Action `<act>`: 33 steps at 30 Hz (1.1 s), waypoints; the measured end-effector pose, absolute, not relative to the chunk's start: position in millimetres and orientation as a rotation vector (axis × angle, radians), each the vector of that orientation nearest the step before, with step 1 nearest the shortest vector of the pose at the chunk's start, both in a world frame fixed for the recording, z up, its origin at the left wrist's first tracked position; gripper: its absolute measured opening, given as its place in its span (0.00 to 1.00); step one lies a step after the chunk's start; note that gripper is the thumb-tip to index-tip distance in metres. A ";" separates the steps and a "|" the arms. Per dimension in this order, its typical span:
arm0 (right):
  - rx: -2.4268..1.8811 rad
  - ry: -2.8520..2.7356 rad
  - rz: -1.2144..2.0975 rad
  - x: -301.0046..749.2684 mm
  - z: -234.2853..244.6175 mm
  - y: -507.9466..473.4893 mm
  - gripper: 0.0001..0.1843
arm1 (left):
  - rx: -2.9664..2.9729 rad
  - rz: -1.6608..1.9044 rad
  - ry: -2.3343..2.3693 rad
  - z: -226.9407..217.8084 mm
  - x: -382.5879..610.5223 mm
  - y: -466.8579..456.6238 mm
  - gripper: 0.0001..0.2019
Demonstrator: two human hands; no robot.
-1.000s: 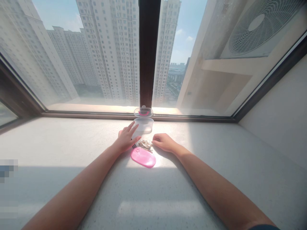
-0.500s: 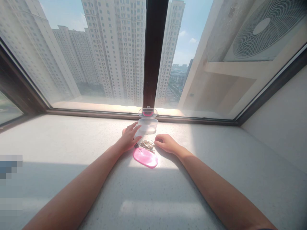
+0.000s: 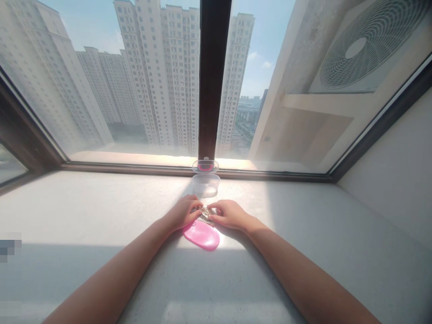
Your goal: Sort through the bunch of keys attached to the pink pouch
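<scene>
My left hand [image 3: 184,213] and my right hand [image 3: 227,213] meet over a small heap of thin metal pieces [image 3: 205,214] on a pale stone sill [image 3: 101,216]. Both hands curl their fingers onto the heap from either side. A flat pink oval object [image 3: 201,236] lies just in front of the heap, partly under my left hand. Behind the heap stands a clear plastic container [image 3: 205,185] with its hinged lid [image 3: 205,166] up, showing a pink mark.
A large window with a dark centre post [image 3: 211,81] runs along the far edge of the sill. A white wall [image 3: 398,166] rises at the right. Outside are tower blocks and an air-conditioner fan unit [image 3: 364,45].
My left hand left the clear container and drew back to the metal heap, its fingers curling. My right hand shifted slightly left onto the heap. The view tilted a little.
</scene>
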State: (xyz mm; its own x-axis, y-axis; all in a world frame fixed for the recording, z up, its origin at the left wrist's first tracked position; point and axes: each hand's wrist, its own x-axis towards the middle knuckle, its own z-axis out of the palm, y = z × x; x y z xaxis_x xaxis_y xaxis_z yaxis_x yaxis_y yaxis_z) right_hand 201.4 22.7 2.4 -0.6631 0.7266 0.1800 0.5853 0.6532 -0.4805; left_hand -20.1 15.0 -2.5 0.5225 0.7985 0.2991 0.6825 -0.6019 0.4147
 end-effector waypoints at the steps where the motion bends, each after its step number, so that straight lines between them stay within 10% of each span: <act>1: -1.035 -2.518 0.554 201.0 3.0 22.1 0.11 | 2.496 0.698 1.262 -3.0 -19.7 15.4 0.08; 33: -1.089 -2.026 0.959 204.2 -17.3 39.6 0.07 | 2.018 1.026 1.353 -7.7 -34.2 17.6 0.06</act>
State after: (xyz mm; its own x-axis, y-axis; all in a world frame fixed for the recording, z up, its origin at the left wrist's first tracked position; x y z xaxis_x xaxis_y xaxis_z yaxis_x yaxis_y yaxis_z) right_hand 204.2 39.6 -17.3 -0.4534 0.8710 0.1894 0.4060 0.3910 -0.8260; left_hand -34.2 17.6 -7.7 0.2226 0.9242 0.3104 0.5486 -0.3820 0.7437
